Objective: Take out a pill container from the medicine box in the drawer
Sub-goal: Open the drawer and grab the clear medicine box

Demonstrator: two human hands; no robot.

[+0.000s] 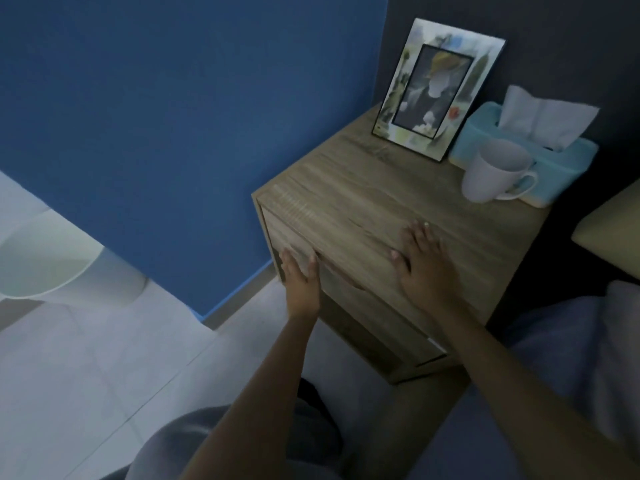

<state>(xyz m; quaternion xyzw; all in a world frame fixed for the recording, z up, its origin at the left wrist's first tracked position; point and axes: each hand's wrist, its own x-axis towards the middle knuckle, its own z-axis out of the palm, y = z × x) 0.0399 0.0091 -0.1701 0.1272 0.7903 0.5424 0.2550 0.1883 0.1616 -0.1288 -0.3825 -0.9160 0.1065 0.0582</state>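
Note:
A wooden bedside cabinet (374,202) stands against the blue wall. Its top drawer front (332,282) faces me and looks closed; the picture is blurred there. My left hand (300,278) lies flat against the left part of the drawer front, fingers spread, thumb near the drawer's upper edge. My right hand (424,265) rests palm down on the cabinet top near its front edge, fingers apart. Neither hand holds anything. The medicine box and pill container are hidden from view.
On the cabinet top at the back stand a picture frame (438,88), a white mug (493,174) and a blue tissue box (540,154). A bed with a pillow (609,233) lies to the right. A white stool (45,258) stands on the tiled floor at left.

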